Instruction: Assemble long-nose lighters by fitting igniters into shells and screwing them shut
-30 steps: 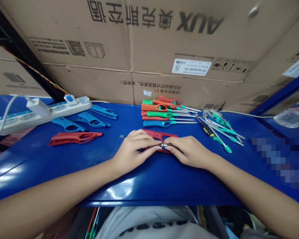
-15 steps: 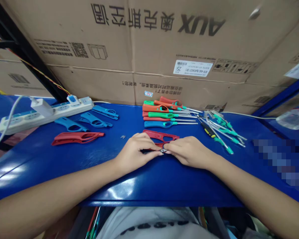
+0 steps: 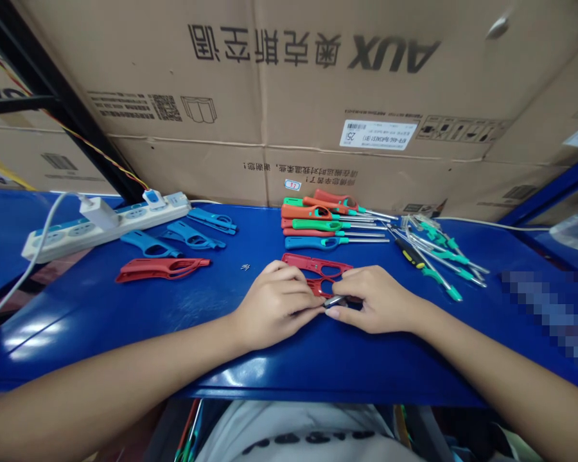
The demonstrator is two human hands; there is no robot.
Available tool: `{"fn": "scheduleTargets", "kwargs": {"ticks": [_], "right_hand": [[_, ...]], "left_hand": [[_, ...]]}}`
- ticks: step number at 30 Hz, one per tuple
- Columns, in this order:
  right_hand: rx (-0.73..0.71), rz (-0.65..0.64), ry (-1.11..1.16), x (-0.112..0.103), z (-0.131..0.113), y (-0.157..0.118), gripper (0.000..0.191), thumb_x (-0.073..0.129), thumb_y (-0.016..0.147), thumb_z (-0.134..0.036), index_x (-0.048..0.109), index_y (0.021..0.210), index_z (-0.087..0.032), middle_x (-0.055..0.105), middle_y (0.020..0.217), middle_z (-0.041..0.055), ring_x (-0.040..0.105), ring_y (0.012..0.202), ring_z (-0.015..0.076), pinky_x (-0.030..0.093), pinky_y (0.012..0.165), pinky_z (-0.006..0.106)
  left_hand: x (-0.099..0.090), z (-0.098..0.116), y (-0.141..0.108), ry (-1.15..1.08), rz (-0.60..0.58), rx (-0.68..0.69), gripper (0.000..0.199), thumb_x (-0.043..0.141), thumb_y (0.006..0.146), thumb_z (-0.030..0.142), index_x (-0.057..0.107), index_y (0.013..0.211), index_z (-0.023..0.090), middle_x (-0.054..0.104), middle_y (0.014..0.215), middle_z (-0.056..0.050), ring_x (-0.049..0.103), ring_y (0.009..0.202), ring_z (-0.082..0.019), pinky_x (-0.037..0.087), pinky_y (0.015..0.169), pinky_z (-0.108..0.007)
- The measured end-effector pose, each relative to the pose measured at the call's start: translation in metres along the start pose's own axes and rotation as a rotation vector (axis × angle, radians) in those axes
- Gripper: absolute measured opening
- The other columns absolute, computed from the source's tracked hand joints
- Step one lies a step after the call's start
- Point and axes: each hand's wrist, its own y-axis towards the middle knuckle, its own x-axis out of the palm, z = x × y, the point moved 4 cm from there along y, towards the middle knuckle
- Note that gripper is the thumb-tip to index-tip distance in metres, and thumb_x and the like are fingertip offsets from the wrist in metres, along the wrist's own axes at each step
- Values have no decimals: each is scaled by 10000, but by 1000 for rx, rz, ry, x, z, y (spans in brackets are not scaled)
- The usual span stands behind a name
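Close together over the middle of the table, my left hand [image 3: 279, 305] and my right hand [image 3: 380, 298] meet at a small dark and silvery metal part [image 3: 334, 301]. My right thumb and fingers pinch it, and my closed left fingertips grip its other end; its exact kind is too small to tell. Just behind my hands lies a red lighter handle half [image 3: 304, 263], with a second red handle half [image 3: 322, 286] partly hidden by my fingers. A few tiny screws [image 3: 245, 267] lie left of my left hand.
Assembled long-reach lighters [image 3: 313, 242] lie in a stack behind. Right of them are a yellow-black screwdriver [image 3: 409, 253] and several metal lighter tubes [image 3: 443, 276]. At left are blue handles [image 3: 147, 244], a red handle [image 3: 164, 268] and a power strip [image 3: 77, 231]. A cardboard box [image 3: 270, 96] walls the back.
The metal part now shows more in my right thumb and fingers, and my right thumb has come forward. My left fingers have closed more. The whole view has shifted slightly.
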Motion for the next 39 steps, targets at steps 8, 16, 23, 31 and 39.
{"fn": "scheduleTargets", "kwargs": {"ticks": [8, 16, 23, 31, 39], "right_hand": [[-38, 90, -61, -1, 0, 2, 472, 520, 962, -510, 555, 628, -179, 583, 574, -1, 484, 597, 127, 258, 588, 277], [-105, 231, -214, -6, 1, 0, 404, 584, 908, -470, 523, 634, -179, 547, 617, 6, 442, 622, 139, 277, 614, 289], [-113, 196, -299, -19, 3, -1, 363, 555, 939, -426, 541, 677, -175, 553, 660, 24, 475, 647, 152, 278, 593, 283], [-84, 252, -357, -37, 2, -5, 358, 506, 977, -385, 534, 688, -175, 552, 631, 13, 475, 566, 125, 267, 553, 284], [-16, 241, -318, -22, 17, -7, 345, 464, 988, -353, 563, 706, -181, 602, 657, 34, 511, 566, 132, 285, 556, 281]], "left_hand": [[2, 3, -1, -39, -28, -130, 91, 711, 912, 279, 763, 897, 206, 757, 811, 4, 646, 770, -154, 384, 724, -329], [15, -3, 1, -428, -122, -354, 133, 659, 913, 194, 762, 990, 161, 764, 890, -38, 659, 816, -159, 503, 810, -300], [13, -3, -2, -439, -143, -336, 276, 694, 863, 182, 710, 1137, 155, 748, 1036, -61, 658, 949, -186, 523, 880, -312], [9, -19, -6, -440, -108, -474, 296, 643, 885, 153, 707, 1174, 150, 753, 1008, -62, 680, 822, -153, 543, 755, -268], [6, -27, -6, -410, -74, -469, 227, 610, 927, 175, 751, 1104, 164, 775, 1013, -78, 707, 850, -176, 551, 743, -285]]}}
